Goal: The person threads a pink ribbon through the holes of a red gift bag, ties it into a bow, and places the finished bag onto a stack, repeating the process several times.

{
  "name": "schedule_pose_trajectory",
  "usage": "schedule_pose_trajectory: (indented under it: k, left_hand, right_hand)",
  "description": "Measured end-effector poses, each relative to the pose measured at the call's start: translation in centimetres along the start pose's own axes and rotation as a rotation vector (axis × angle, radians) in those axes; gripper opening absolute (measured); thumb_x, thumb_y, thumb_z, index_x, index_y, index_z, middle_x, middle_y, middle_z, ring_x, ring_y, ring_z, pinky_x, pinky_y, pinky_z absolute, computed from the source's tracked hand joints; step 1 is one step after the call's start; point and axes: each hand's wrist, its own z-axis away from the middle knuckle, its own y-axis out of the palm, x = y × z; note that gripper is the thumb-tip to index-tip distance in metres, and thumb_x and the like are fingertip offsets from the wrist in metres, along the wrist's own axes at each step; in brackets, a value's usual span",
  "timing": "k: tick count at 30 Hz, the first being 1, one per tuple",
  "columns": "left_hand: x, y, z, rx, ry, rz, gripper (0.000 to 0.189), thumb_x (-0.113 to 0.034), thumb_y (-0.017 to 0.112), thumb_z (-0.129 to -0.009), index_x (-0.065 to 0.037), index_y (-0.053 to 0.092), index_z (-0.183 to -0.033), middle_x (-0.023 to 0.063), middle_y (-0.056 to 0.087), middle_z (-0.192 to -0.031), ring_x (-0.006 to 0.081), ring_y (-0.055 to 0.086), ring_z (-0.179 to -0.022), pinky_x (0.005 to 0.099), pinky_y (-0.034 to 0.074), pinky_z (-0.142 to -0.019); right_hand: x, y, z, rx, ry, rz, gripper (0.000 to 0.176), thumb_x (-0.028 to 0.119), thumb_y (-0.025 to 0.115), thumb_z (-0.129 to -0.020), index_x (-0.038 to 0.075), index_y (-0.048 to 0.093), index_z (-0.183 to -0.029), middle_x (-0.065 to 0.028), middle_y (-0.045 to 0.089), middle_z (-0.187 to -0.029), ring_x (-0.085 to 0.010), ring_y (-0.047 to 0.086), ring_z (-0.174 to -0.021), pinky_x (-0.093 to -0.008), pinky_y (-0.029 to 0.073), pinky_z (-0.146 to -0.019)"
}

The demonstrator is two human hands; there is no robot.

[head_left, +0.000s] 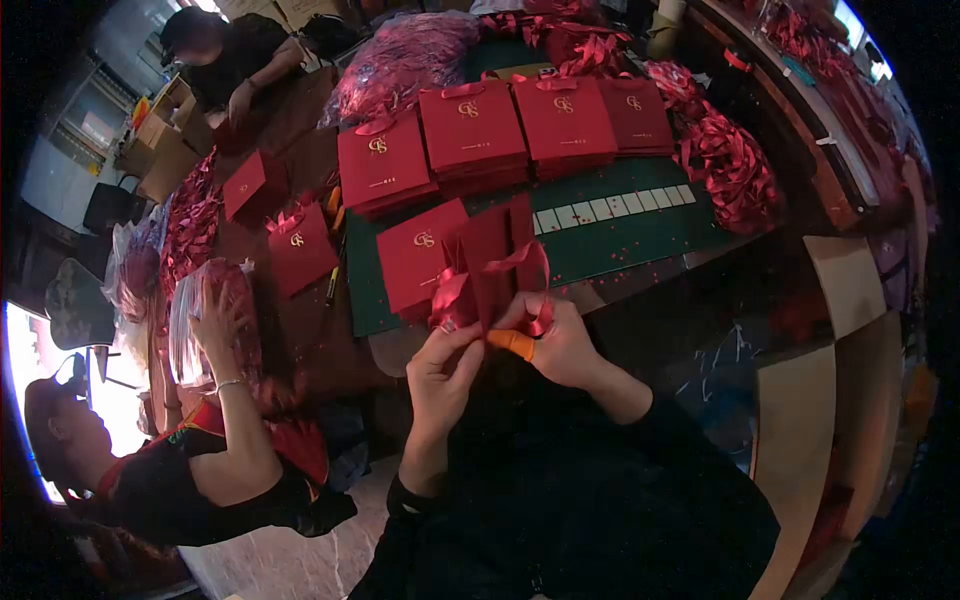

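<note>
place: packaging workshop | bench (305,350) with two co-workers (190,495) alongside | stacked red bags (475,130) | heaped ribbon (735,175) | green mat (365,270) | cardboard boxes (165,155)

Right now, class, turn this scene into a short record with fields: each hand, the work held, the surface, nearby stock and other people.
Left hand: left hand pinching at the near edge of the held red bag
Right hand: right hand at the same edge, orange cover on one digit
Work: bag upright, with shiny red ribbon looped about it
Surface: green mat bearing a white strip divided into cells
Stock: stacked red bags with gold lettering, beyond the hands
Others: two people; the nearer one's hand touches a plastic-wrapped bundle
</note>
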Motion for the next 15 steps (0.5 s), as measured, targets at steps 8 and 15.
schedule_pose_trajectory:
  k: [8, 15]
  left_hand:
    - [-3.4, -0.8, -0.4, 0.204, 0.143, -0.522, 0.012, 0.003, 0.061, -0.079, 0.001, 0.064, -0.091, 0.0126, 0.058, -0.081, 0.0244, 0.061, -0.071, 0.0307, 0.047, -0.06]
    - [-2.6, -1.3, -0.5, 0.27, 0.102, -0.444, 0.009, 0.007, 0.059, -0.077, 0.002, 0.059, -0.085, 0.0136, 0.055, -0.078, 0.0257, 0.056, -0.065, 0.0301, 0.043, -0.057]
  right_hand:
    - [-1.6, 0.2, 1.2, 0.014, -0.064, 0.109, 0.012, 0.006, 0.067, -0.08, 0.001, 0.057, -0.081, -0.0096, 0.063, -0.077, -0.0169, 0.061, -0.076, -0.0314, 0.048, -0.068]
    - [1.0, -1.4, 2.0, -0.099, -0.437, 0.558, 0.029, 0.016, 0.08, -0.07, 0.004, 0.061, -0.088, -0.0063, 0.059, -0.081, -0.0183, 0.058, -0.075, -0.0286, 0.045, -0.067]
